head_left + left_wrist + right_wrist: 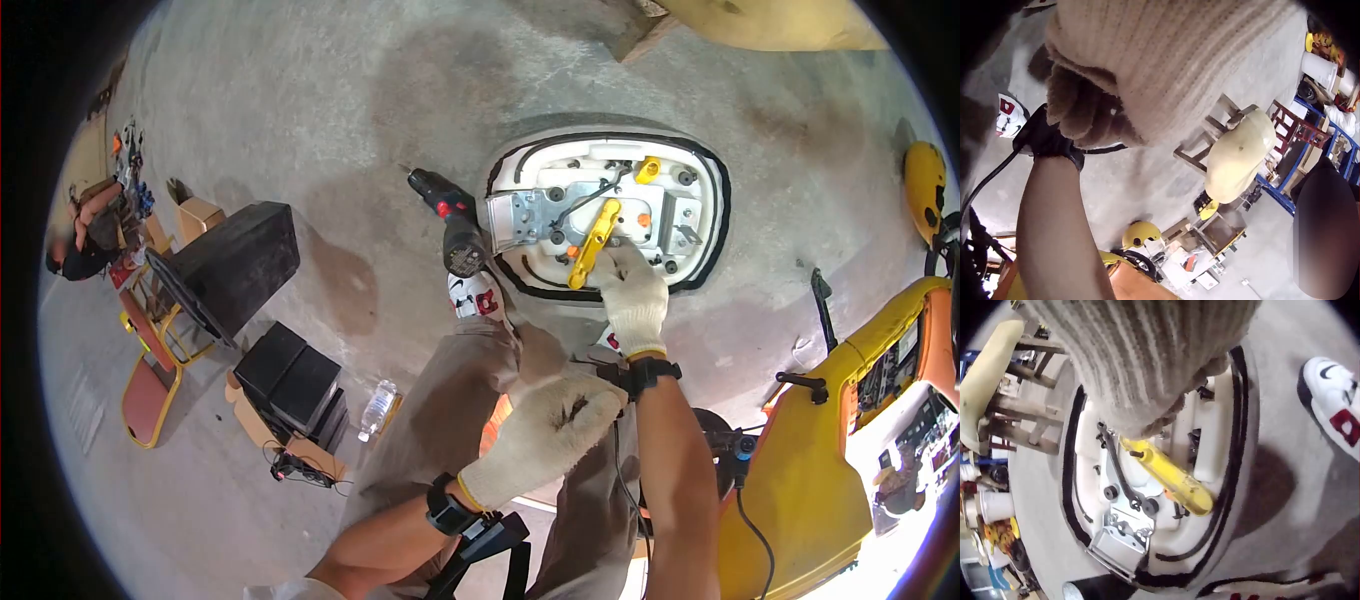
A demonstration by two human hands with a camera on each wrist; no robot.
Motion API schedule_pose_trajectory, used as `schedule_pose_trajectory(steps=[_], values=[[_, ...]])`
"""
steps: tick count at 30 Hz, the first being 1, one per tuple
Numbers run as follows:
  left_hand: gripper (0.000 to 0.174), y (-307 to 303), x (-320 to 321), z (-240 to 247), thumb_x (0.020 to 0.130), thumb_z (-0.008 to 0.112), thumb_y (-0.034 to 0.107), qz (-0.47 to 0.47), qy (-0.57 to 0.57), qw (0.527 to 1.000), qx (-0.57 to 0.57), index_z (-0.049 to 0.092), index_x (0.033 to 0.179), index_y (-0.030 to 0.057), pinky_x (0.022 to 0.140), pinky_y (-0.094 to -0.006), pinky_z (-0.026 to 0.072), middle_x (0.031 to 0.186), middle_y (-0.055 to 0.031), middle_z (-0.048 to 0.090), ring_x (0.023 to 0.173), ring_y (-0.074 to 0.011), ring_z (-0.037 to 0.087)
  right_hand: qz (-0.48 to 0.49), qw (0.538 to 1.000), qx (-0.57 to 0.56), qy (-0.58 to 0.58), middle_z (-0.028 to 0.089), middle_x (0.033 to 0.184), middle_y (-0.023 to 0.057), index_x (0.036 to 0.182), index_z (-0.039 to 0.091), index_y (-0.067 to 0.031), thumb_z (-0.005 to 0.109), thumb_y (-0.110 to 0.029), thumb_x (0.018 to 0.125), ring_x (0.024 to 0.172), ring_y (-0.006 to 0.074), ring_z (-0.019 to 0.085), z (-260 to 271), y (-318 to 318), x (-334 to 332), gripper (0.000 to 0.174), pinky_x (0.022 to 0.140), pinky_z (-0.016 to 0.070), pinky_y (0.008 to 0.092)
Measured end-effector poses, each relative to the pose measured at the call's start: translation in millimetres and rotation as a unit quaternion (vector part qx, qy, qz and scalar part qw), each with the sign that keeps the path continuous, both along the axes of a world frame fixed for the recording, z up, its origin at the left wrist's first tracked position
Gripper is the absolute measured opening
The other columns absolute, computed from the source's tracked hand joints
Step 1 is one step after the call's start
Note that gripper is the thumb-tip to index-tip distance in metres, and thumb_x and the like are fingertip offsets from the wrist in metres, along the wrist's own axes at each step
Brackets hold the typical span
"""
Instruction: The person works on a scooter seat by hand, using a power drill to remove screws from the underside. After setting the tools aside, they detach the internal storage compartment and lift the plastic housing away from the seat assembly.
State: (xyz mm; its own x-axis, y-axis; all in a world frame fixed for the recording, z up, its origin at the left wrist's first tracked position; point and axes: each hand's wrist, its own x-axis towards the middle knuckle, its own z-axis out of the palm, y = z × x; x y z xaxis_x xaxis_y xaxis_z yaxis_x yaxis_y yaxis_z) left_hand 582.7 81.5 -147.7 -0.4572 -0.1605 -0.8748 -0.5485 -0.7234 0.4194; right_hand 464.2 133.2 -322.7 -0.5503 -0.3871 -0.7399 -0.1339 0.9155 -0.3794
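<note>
An upturned white seat (705,250) with a black rim lies on the concrete floor, showing a metal plate (530,215) and a yellow bracket (592,245). My gloved right hand (630,290) reaches down to it. Its fingertips are bunched on the plate right beside the bracket (1175,481), and the glove hides what they touch. My gloved left hand (545,425) rests on my thigh beside my right wrist. Its fingers (1079,106) are curled into a fist with nothing visible in them. A black and red cordless drill (450,225) lies against the seat's left edge.
My white and red shoe (478,298) stands just below the drill. Black boxes (290,380), a water bottle (377,408) and a black panel on a yellow frame (240,265) are on the left. A yellow vehicle body (800,480) is at the right. Another person (85,235) crouches far left.
</note>
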Motion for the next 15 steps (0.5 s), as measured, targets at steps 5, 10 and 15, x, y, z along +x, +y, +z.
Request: schedule_pose_trajectory(steps=[5,10,15], values=[[0.031,-5.6,-1.9,3.6,0.1,0.056,0.026,-0.01,-0.016,1.0,0.001,0.065,0.111,-0.0013,0.065,-0.022,0.0458,0.084,-0.0017,0.06,0.075,-0.0062,0.055,0.148,0.981,-0.119,0.038,0.069,0.091,0.0114,0.101,0.067,-0.0168,0.056,-0.045,0.089,0.082,0.0329,0.067,-10.5,-31.9,14.5,0.033,0.072,0.0527,0.0422],[0.03,-7.9,2.5,7.9,0.1,0.056,0.025,-0.015,-0.04,0.999,0.019,0.065,0.111,-0.0015,0.067,-0.0219,0.0459,0.085,-0.0013,0.061,0.076,-0.0062,0.055,0.27,0.962,0.014,0.025,0.069,0.09,0.0141,0.098,0.064,-0.0143,0.05,-0.034,0.093,0.083,0.0355,0.067,-7.2,-64.0,17.1,0.025,0.072,0.0525,0.047],[0.031,-9.5,7.1,6.4,0.1,0.056,0.025,-0.005,-0.01,1.0,0.008,0.064,0.113,-0.0019,0.069,-0.0219,0.0457,0.086,-0.0014,0.06,0.078,-0.0063,0.054,0.262,0.964,0.044,0.022,0.069,0.093,0.016,0.1,0.063,-0.0124,0.052,-0.037,0.091,0.087,0.0355,0.067,0.3,-63.9,12.9,0.028,0.075,0.052,0.0461]])
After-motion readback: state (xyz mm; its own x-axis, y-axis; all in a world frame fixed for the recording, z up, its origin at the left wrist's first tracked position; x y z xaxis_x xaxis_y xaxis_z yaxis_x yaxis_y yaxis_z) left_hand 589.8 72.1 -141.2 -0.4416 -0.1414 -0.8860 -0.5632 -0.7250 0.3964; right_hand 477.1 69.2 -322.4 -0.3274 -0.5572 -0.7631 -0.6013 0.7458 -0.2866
